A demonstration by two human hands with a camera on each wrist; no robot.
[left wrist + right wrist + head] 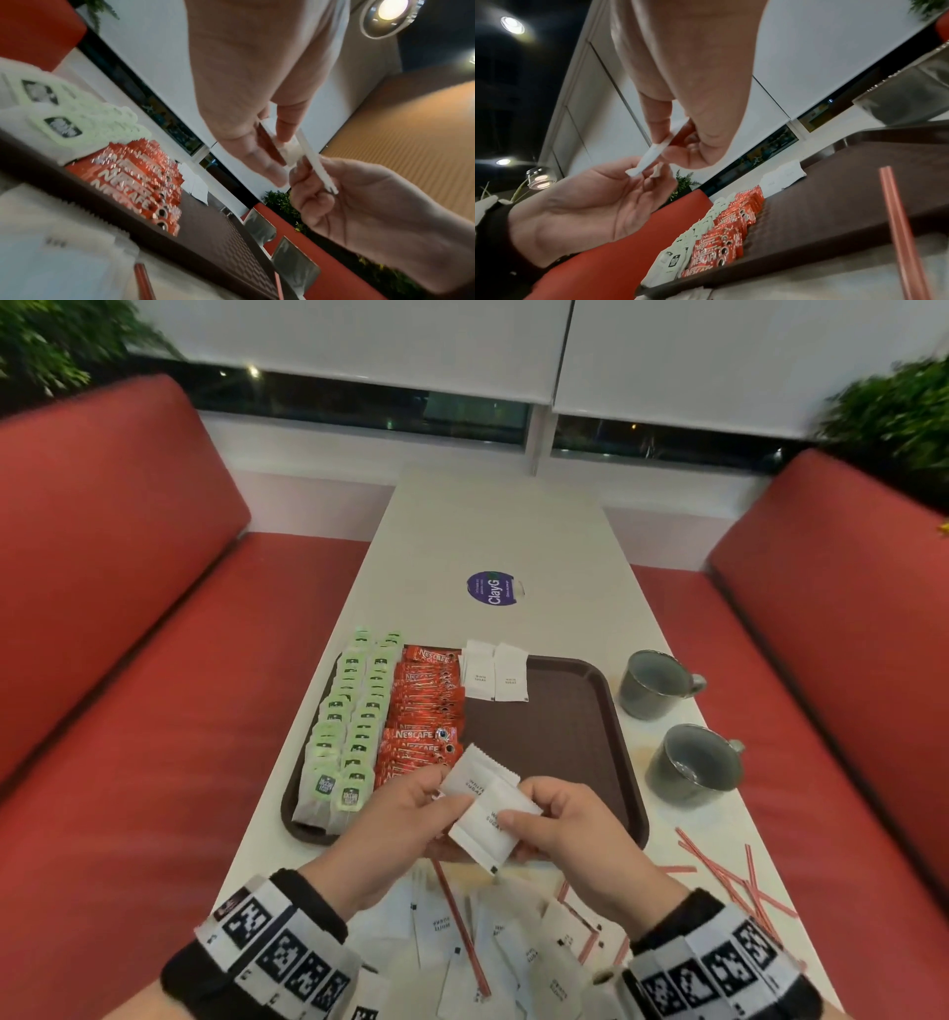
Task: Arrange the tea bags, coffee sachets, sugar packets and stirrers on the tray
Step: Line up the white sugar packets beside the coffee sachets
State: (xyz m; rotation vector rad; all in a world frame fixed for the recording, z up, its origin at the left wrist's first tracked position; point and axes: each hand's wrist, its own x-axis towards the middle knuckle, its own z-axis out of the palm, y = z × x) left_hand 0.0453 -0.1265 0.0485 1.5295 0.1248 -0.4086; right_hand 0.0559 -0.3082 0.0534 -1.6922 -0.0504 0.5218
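Both hands hold white sugar packets above the near edge of the brown tray (554, 737). My left hand (434, 796) pinches the upper sugar packet (464, 780), and my right hand (518, 824) pinches the lower one (482, 834), which overlaps it. In the wrist views the packets (316, 162) (652, 156) show edge-on between the fingertips. On the tray lie two rows of green tea bags (349, 726) at the left, red coffee sachets (421, 716) beside them, and two sugar packets (495, 672) at the far edge. Loose sugar packets (513, 942) and a red stirrer (459, 922) lie on the table under my wrists.
Two grey mugs (652, 683) (693, 762) stand on the white table right of the tray. Several red stirrers (719, 865) are scattered at the near right. Red benches (128, 660) flank the narrow table. The tray's right half is bare.
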